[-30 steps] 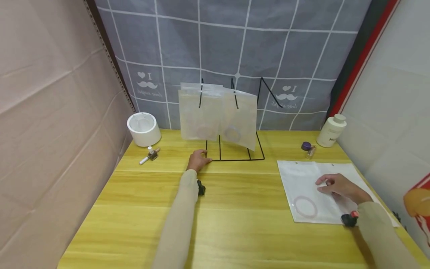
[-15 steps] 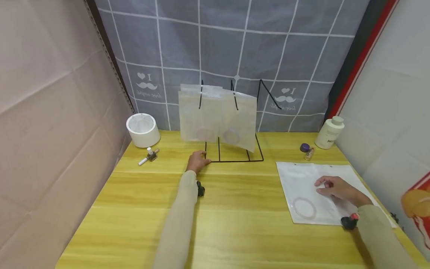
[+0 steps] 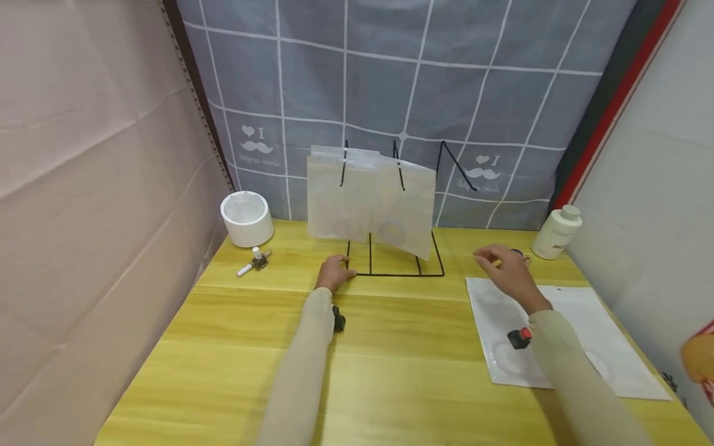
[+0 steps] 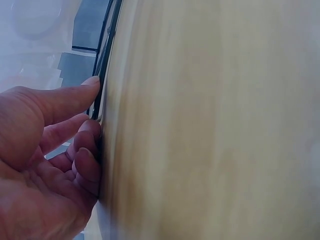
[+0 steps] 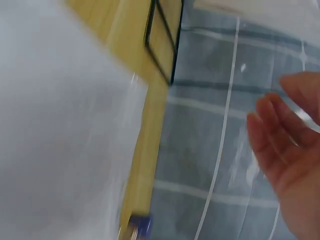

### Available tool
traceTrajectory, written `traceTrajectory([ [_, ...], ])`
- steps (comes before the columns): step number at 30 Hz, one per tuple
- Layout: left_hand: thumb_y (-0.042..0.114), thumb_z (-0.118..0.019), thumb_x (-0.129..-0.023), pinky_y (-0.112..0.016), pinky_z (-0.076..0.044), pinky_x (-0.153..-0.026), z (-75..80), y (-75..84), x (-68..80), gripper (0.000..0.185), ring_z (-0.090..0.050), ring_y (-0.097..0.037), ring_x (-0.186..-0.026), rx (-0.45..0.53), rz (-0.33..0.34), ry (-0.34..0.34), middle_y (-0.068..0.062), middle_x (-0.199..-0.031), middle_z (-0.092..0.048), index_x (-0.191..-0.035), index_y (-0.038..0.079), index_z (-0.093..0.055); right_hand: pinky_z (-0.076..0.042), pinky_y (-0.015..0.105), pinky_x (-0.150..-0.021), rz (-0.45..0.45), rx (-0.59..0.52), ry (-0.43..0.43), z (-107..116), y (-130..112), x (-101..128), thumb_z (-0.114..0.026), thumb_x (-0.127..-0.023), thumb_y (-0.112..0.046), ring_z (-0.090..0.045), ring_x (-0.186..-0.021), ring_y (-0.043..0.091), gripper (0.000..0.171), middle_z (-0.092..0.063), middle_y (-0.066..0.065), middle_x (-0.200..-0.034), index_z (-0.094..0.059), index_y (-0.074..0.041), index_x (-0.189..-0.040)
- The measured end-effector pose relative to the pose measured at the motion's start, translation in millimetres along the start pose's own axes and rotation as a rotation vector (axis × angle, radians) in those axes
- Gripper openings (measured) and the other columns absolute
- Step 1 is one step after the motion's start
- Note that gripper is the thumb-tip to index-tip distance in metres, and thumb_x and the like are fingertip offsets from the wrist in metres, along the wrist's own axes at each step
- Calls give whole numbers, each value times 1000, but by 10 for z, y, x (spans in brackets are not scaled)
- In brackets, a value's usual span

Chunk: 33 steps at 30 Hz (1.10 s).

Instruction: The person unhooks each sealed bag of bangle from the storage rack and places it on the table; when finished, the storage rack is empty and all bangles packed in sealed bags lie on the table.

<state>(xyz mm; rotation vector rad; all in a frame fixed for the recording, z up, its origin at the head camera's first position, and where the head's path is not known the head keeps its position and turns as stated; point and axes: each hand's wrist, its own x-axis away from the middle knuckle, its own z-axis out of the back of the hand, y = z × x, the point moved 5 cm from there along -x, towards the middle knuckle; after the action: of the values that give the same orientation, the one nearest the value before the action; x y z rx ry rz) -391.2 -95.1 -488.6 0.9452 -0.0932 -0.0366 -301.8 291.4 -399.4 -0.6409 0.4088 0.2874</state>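
the left hand point(image 3: 333, 272) rests on the table point(image 3: 390, 347) at the front left corner of the black wire rack point(image 3: 393, 263), fingers curled against its base wire. the right hand point(image 3: 504, 269) hovers to the right of the rack, above the far edge of the flat plastic bags point(image 3: 580, 337); it looks released and empty, though blur leaves that uncertain. more bags point(image 3: 370, 201) hang on the rack.
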Motion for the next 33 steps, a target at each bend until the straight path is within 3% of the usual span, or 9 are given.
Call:
traceTrajectory([
  [3,16,-74,-93,-51,-46,-107,14,-4,-1,50,-53,-37,-131,-12,-14,6,-16,-145,-56,-140,4,-59,-57,42,-77,117,-47,92,-225,-293,-253,-65,-99,-9,-63,-101,29,21,-66,16,-113,-70,-2,-118],
  [7,16,-74,-93,-51,-45,-108,-12,-11,-11,51,-51,-37,-134,-10,-12,4,-16,-146,-55,-141,5,-59,-50,56,-91,223,-103,183,-391,-598,-523,-67,-96,-4,-55,-116,37,29,-56,21,-127,-67,-1,-125],
  [10,16,-75,-93,-51,-45,-108,-10,-27,-19,51,-52,-36,-134,0,1,10,-15,-146,-55,-140,6,-60,-43,57,-97,260,-127,273,-439,-758,-687,-69,-94,-3,-52,-117,39,30,-56,22,-126,-67,1,-124],
  [13,17,-75,-93,-51,-46,-107,-8,-31,-26,51,-53,-36,-132,-2,-3,9,-15,-146,-55,-140,6,-60,-44,53,-94,274,-167,342,-465,-855,-787,-70,-92,0,-54,-111,39,28,-60,23,-120,-70,2,-120],
  [17,18,-75,-93,-51,-46,-107,-7,-36,-35,50,-54,-37,-132,-12,-15,6,-15,-146,-55,-140,6,-60,-51,39,-85,263,-227,331,-547,-905,-845,-69,-90,4,-60,-99,34,28,-65,21,-115,-71,3,-118],
  [21,19,-75,-93,-51,-47,-107,-12,-20,-46,50,-55,-37,-130,-16,-18,10,-15,-146,-56,-140,7,-60,-50,28,-81,238,-238,281,-635,-898,-880,-67,-93,1,-63,-97,32,29,-67,20,-116,-70,2,-122],
  [33,18,-74,-94,-51,-48,-105,-5,-27,-35,49,-57,-37,-127,-24,-18,9,-16,-145,-56,-139,6,-60,-43,28,-72,205,-218,285,-713,-878,-949,-65,-95,0,-59,-87,28,29,-69,21,-120,-70,3,-123],
])
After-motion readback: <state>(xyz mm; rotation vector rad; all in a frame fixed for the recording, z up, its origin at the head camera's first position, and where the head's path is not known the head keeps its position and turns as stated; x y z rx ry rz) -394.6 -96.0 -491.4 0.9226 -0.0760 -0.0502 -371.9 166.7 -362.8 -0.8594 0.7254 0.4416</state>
